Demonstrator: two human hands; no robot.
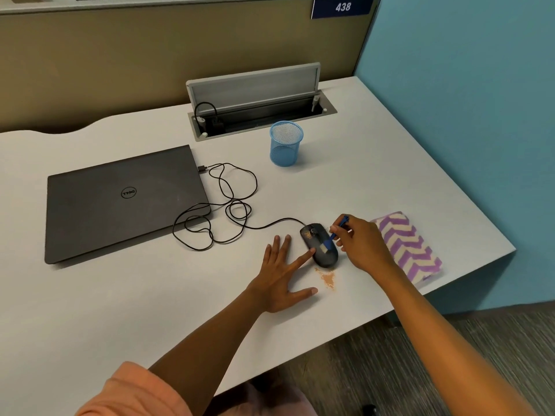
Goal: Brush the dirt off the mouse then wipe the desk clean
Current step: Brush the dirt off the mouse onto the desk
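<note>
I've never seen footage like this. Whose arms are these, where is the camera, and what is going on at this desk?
There is no machine here: a person wears a wide-angle camera on the head, so you look down along their own two arms. The right hand pinches a small blue brush and sets its bristles on a black wired mouse. The left hand lies flat with straight fingers, one fingertip touching the mouse's side. Some orange-brown dirt lies on the white desk just in front of the mouse, and some still sits on the mouse's far end. Nearby are a closed laptop, the mouse's looped cable, a blue mesh cup and a folded purple zigzag cloth, not yet in use.
</note>
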